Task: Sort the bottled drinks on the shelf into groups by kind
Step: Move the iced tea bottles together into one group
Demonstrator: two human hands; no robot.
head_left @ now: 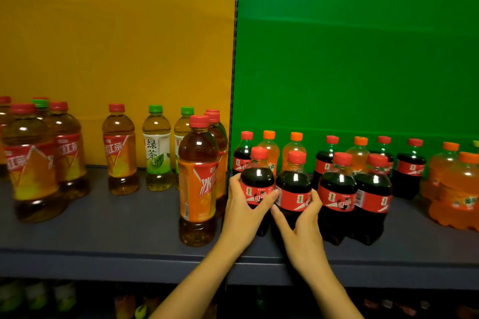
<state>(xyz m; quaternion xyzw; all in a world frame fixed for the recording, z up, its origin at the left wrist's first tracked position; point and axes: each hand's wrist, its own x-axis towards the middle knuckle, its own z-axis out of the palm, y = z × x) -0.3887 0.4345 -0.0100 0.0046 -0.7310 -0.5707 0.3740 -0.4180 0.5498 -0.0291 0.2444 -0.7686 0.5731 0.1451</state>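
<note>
Forearms reach up from below to the front of the shelf (103,235). The left grip (242,206) curls round the left cola bottle (256,176), thumb across its red label; the right grip (302,220) wraps round the right cola bottle (293,181) at its label band. Both bottles stand upright, long axes vertical, red caps up, touching each other, before the green panel (363,59), just left of two more colas (337,189).

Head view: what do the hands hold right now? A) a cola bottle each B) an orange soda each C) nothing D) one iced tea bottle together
A: the left hand grips one cola bottle, and the right hand grips the neighbouring cola bottle.
</note>
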